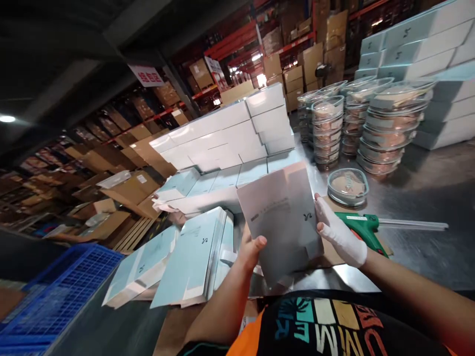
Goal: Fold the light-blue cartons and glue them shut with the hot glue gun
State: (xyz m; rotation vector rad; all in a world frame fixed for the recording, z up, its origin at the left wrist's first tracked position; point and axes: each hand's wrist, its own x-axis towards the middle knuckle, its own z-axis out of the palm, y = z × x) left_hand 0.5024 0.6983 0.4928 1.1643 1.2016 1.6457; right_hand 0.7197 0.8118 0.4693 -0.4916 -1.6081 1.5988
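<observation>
Both hands hold a flat, unfolded pale grey carton (282, 217) with a small logo, tilted above the metal table (426, 237). My bare left hand (250, 249) grips its lower left edge with the thumb on top. My right hand (339, 232), in a white glove, holds its right edge. A stack of flat pale blue cartons (193, 257) lies to the left of my left hand. A green glue gun (365, 230) rests on the table just beyond my right hand.
Assembled white and pale blue boxes (230, 133) are piled behind the carton, more at the far right (419, 44). Stacks of clear lidded round containers (386, 128) stand on the right, a single one (348, 187) nearer. A blue plastic crate (55, 296) sits low left. Warehouse shelving with cardboard boxes fills the background.
</observation>
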